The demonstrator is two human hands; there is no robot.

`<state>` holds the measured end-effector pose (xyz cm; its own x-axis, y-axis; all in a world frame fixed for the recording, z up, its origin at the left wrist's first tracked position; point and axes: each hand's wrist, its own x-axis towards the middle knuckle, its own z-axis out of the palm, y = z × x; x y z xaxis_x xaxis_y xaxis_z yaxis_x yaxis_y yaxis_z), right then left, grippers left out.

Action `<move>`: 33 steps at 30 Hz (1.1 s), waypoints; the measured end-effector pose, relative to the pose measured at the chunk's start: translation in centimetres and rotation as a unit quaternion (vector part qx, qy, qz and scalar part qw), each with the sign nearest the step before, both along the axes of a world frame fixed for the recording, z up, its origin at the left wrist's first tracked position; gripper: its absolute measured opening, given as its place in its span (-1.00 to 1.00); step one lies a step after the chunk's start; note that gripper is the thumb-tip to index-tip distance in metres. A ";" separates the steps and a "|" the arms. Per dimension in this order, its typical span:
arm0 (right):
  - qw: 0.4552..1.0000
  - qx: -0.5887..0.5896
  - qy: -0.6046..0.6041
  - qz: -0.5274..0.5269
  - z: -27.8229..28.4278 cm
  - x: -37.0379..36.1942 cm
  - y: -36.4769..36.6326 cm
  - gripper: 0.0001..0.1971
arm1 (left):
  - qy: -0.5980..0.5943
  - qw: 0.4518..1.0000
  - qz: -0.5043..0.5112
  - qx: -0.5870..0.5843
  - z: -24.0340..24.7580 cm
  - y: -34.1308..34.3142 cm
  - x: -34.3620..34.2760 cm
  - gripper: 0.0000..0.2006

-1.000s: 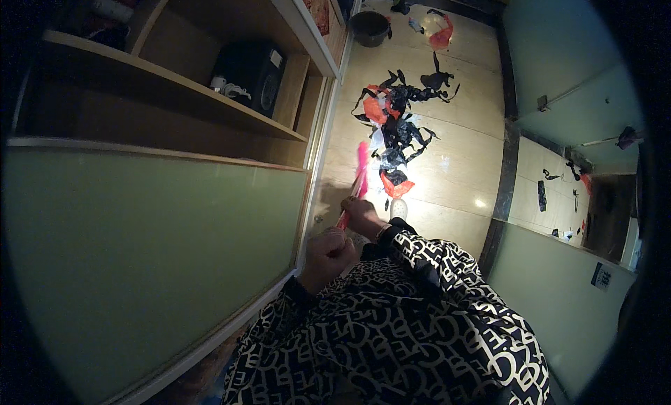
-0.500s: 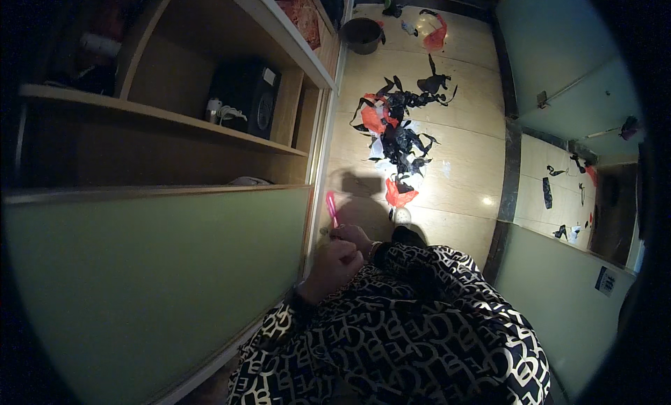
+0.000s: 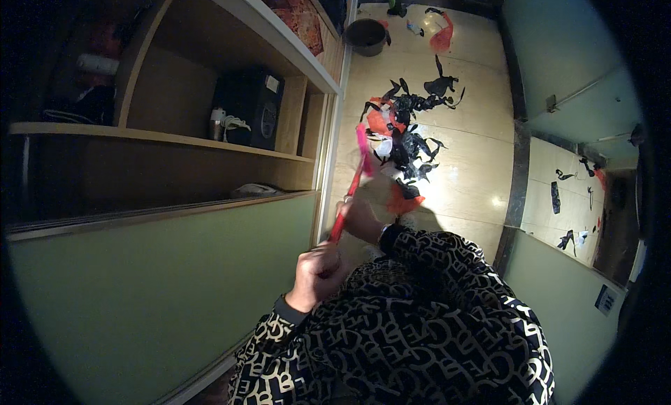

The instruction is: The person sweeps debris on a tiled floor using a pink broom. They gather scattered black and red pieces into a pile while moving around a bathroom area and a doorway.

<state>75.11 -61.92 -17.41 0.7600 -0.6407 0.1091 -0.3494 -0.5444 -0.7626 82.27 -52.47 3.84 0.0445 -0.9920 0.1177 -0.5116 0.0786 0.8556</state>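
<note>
Both my hands are closed around the red stick of a broom (image 3: pixel 354 185) with a narrow pink head, which reaches forward over the floor. My left hand (image 3: pixel 318 272) grips the stick's near end, beside the green cabinet front. Further along it, my right hand (image 3: pixel 365 221) is wrapped round the stick. The pink head lies at the left edge of a heap of black plastic scraps (image 3: pixel 411 148). An orange-red plastic bag (image 3: pixel 383 118) and white pieces are mixed into the heap. Another orange-red bag (image 3: pixel 404 201) lies nearer, right of my right hand.
A dark bucket (image 3: pixel 367 38) stands at the far left of the floor. More black scraps (image 3: pixel 440 83) and a red bag (image 3: pixel 442 38) lie further off. An open wooden shelf (image 3: pixel 168 143) with a black box (image 3: pixel 248 108) borders the left; greenish panels (image 3: pixel 559 62) border the right.
The broom has swung forward, its pink head going from close by my hands to the left side of the heap. My right hand has moved forward; my left has shifted slightly left.
</note>
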 end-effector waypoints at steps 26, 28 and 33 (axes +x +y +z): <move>0.913 -0.088 0.058 -0.395 12.3 3.1 -6.9 -0.86 | 0.168 0.864 -0.435 -0.189 3.5 -10.6 8.6 -0.64; 0.886 -0.125 0.076 -0.440 11.9 2.5 -4.2 -0.87 | 0.211 0.848 -0.456 -0.170 3.3 -9.9 8.8 -0.63; 0.843 0.048 0.217 -0.490 8.5 1.4 5.2 -0.81 | 0.325 0.769 -0.550 0.014 -1.4 -7.7 9.0 -0.66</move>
<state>76.46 -56.74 -8.90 -0.1832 -0.9743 -0.1309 -0.8532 0.2238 -0.4712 91.30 -60.16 2.47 -0.7837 -0.4727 0.4030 0.3879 0.1344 0.9119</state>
